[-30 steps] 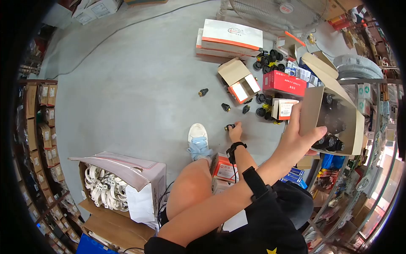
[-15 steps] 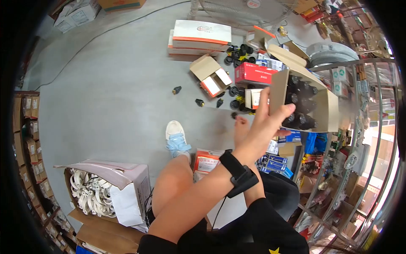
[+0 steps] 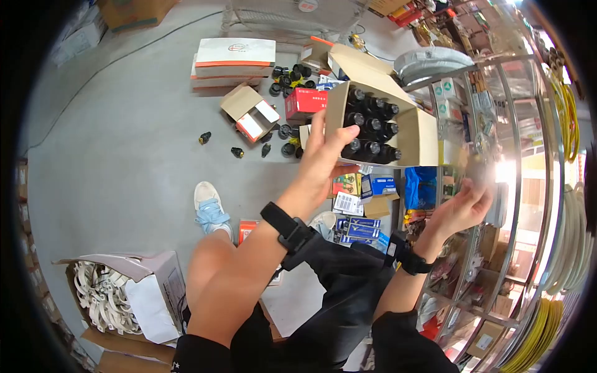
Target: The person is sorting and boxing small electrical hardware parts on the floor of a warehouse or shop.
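My left hand [image 3: 324, 149] grips the near-left side of an open cardboard box [image 3: 426, 140], its thumb over the rim. Several black cylindrical parts [image 3: 371, 124] stand in rows inside, toward the box's left side; its right part shows bare cardboard. To the right of the box, my right hand [image 3: 466, 208] is raised with fingers bent together, in front of the metal shelf. A blurred thing shows at its fingertips and I cannot make it out.
Loose black parts [image 3: 237, 151], a small open box [image 3: 252, 121], a red box [image 3: 305, 103] and stacked white-orange boxes [image 3: 235, 53] are on the floor. A carton of white clips [image 3: 171, 289] stands lower left. Metal shelving [image 3: 513, 93] runs along the right.
My right hand has moved from low near the floor parts, beyond my left forearm, to the right side. The view has shifted right, and the box in my left hand shows its inside more clearly.
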The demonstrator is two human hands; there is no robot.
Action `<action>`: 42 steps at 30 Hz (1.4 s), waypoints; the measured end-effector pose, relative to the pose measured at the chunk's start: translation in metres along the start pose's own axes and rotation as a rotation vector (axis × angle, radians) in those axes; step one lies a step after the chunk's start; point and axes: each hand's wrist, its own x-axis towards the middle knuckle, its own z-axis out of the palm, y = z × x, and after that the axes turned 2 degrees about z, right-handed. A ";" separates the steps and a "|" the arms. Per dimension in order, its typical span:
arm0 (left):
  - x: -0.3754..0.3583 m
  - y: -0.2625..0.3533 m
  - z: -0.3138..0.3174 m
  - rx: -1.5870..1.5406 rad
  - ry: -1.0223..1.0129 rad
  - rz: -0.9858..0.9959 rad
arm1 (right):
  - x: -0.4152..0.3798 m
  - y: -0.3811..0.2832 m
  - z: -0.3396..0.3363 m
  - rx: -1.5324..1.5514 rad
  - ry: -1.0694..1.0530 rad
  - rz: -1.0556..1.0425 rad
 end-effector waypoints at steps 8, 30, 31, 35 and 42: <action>-0.002 -0.003 -0.002 0.211 -0.066 -0.043 | -0.006 0.006 0.020 -0.321 -0.507 -0.061; -0.008 -0.032 0.001 0.143 -0.140 -0.259 | -0.015 0.043 -0.004 -0.510 -0.620 -0.056; -0.009 -0.032 0.000 0.143 -0.138 -0.257 | -0.016 0.043 -0.004 -0.530 -0.613 -0.067; -0.011 -0.031 -0.002 0.165 -0.126 -0.247 | -0.016 0.036 -0.003 -0.506 -0.625 0.015; -0.016 -0.026 0.001 0.155 -0.101 -0.224 | -0.019 0.033 -0.002 -0.493 -0.613 -0.028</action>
